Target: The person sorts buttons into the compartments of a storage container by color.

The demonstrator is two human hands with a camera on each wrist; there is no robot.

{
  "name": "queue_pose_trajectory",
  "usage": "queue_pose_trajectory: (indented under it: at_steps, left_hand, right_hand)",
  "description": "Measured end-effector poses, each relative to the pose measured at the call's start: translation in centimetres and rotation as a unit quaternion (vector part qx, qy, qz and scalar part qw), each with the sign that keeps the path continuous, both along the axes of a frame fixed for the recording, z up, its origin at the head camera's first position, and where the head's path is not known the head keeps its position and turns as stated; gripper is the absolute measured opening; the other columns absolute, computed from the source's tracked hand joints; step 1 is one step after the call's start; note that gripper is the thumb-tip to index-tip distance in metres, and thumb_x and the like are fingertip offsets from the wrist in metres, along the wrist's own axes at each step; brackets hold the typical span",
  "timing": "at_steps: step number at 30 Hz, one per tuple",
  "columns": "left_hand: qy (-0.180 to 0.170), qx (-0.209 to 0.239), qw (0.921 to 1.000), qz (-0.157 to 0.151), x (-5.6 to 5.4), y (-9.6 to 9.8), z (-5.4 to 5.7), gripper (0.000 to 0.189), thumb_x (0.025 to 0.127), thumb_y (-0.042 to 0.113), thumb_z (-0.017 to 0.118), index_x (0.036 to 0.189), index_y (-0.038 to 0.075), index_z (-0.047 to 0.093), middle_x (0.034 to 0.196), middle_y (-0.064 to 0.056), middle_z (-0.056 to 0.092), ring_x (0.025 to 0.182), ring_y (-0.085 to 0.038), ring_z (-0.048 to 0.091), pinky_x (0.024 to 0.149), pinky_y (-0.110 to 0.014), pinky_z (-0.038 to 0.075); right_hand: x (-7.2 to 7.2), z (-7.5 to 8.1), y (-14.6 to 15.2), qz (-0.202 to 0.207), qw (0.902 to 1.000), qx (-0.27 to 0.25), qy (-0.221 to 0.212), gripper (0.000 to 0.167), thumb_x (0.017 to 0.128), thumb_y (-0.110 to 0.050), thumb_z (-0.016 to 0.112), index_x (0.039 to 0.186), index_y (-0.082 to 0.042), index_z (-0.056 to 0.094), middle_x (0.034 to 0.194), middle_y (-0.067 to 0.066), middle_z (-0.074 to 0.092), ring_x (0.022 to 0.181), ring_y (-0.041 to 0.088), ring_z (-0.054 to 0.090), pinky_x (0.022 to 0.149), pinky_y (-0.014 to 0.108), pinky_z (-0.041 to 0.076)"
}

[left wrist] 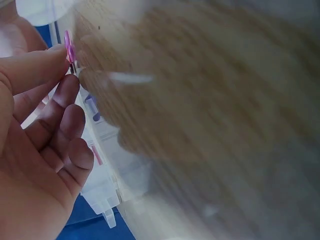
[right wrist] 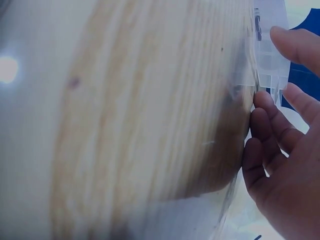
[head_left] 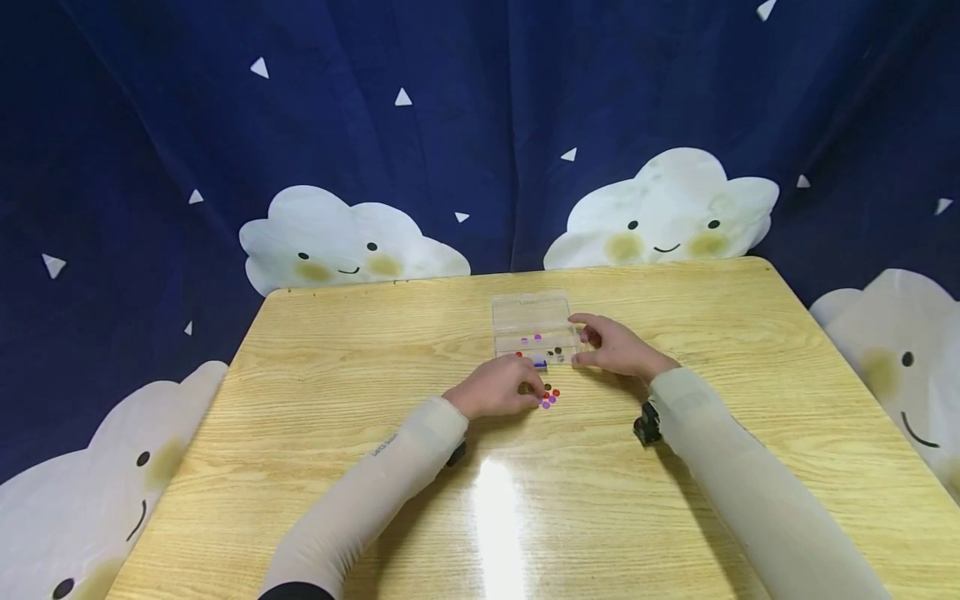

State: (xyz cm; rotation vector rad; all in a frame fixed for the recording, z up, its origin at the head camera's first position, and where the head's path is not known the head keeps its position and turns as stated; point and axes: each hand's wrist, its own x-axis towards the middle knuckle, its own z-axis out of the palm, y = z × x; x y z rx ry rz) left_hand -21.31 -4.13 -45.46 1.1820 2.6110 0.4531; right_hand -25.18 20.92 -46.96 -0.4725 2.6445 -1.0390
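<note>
A clear plastic box (head_left: 534, 342) with compartments lies on the table, its transparent lid (head_left: 531, 312) folded back. Small purple discs (head_left: 537, 337) sit in its rear part; dark and red pieces and a blue one (head_left: 540, 364) show at the front. My right hand (head_left: 617, 345) holds the box's right side, thumb at the front corner and index finger farther back. In front of the box, my left hand (head_left: 501, 387) reaches to a small pile of purple, red and dark discs (head_left: 551, 398). Its thumb and index fingertips (left wrist: 70, 82) touch or nearly touch the pile; whether a disc is pinched is unclear.
The wooden table (head_left: 360, 350) spreads around the box. Behind it hangs a dark blue curtain (head_left: 480, 133) with cloud pictures. A bright reflection lies on the tabletop between the forearms. Each wrist bears a small black device (head_left: 647, 423).
</note>
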Motion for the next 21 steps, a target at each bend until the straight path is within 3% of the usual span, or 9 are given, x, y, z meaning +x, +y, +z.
queue_pose_trajectory:
  at_steps: [21]
  left_hand:
    - [-0.005,-0.006,0.9998,0.02,-0.01,0.26,-0.19,0.014,0.092,0.026,0.07,0.102,0.02,0.078,0.102,0.006,0.071,0.092,-0.007,0.063,0.084,-0.023,0.053]
  right_hand:
    - [0.21,0.25,-0.09,0.001,1.0,-0.008,-0.004,0.073,0.087,-0.017,0.074,0.149,-0.003,0.039,0.099,0.012,0.051,0.082,0.02,0.043,0.073,0.033,0.038]
